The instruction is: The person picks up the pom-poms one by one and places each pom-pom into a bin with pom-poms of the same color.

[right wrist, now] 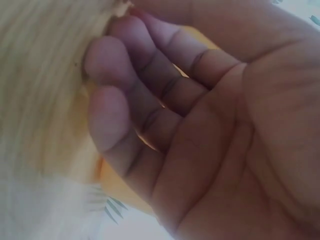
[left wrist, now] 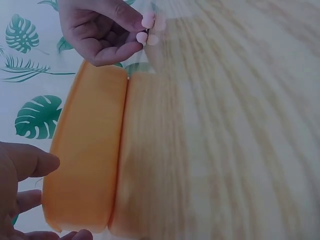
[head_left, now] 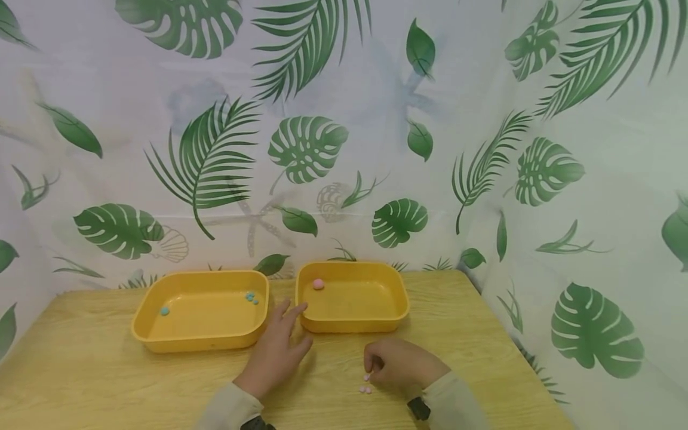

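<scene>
Beside the front left corner of the right yellow tray [head_left: 352,326], my left hand [head_left: 276,352] has its fingers spread, fingertips right at the rim. A pink ball [head_left: 318,284] lies inside that tray. Lower on the table, my right hand [head_left: 403,362] is curled, with thumb and forefinger brought together at a small pink bead [head_left: 366,377]. Other small pink beads [head_left: 365,390] lie just in front of it. In the left wrist view, pink beads [left wrist: 148,20] show right at the right hand's fingertips. The right wrist view shows curled fingers [right wrist: 107,115], the grip mostly hidden.
A second yellow tray [head_left: 177,345] stands at the left, holding a teal piece [head_left: 164,311] and several smaller teal pieces [head_left: 251,297]. Both trays sit near the back of the wood-grain table [head_left: 86,370], close to a leaf-patterned curtain [head_left: 344,149] that continues along the right.
</scene>
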Demonstrator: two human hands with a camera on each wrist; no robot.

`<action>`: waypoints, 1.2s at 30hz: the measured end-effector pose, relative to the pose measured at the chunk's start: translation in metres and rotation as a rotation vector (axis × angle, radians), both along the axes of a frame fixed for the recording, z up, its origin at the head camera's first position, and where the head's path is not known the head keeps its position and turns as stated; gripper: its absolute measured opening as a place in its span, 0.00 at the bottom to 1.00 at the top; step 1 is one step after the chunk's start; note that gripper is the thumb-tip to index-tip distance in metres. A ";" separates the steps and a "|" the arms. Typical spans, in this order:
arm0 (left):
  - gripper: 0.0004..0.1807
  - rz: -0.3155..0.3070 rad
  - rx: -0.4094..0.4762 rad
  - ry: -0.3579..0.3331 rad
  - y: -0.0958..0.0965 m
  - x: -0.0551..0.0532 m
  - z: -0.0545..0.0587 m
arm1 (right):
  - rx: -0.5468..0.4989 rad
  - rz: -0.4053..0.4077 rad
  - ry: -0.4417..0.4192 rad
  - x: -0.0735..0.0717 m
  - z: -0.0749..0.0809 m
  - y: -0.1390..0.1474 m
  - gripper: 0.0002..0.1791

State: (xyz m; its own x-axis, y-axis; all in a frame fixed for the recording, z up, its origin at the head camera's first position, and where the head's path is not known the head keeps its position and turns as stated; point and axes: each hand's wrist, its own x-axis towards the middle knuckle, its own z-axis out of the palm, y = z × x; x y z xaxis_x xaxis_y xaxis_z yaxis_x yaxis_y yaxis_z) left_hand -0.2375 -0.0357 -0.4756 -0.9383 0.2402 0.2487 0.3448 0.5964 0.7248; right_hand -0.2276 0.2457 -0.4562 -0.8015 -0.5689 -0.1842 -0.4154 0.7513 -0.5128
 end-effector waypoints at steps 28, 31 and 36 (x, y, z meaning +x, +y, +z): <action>0.13 0.050 0.109 -0.036 -0.003 -0.006 -0.004 | -0.067 0.026 0.094 -0.005 0.002 0.001 0.12; 0.13 0.046 0.112 -0.041 -0.005 -0.006 -0.004 | -0.071 0.035 0.088 -0.005 0.000 0.001 0.12; 0.12 0.032 0.121 -0.037 -0.006 -0.004 -0.005 | -0.109 0.063 0.061 -0.007 -0.005 0.000 0.10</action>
